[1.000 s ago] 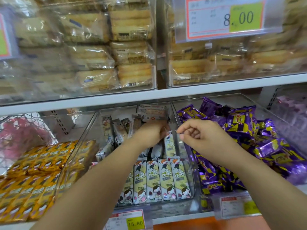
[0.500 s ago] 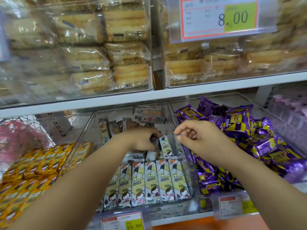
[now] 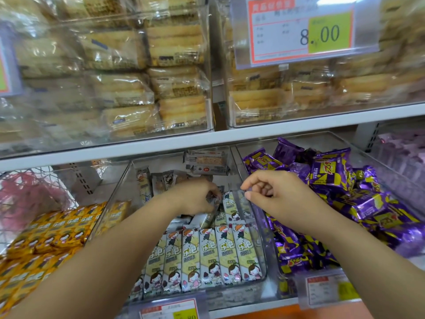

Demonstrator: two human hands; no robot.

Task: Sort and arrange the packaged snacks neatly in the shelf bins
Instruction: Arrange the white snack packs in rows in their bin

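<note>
Currently left hand [image 3: 195, 200] pinches silvery foil snack packet [image 3: 213, 200]; cream packet row [image 3: 220, 256] at 6 o'clock; right hand [image 3: 276, 196] loosely curled, empty.

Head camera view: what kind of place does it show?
Probably a grocery shop's snack aisle: a printed price tag reading 8.00, and clear plastic shelf bins holding purple foil snack packets.
</note>
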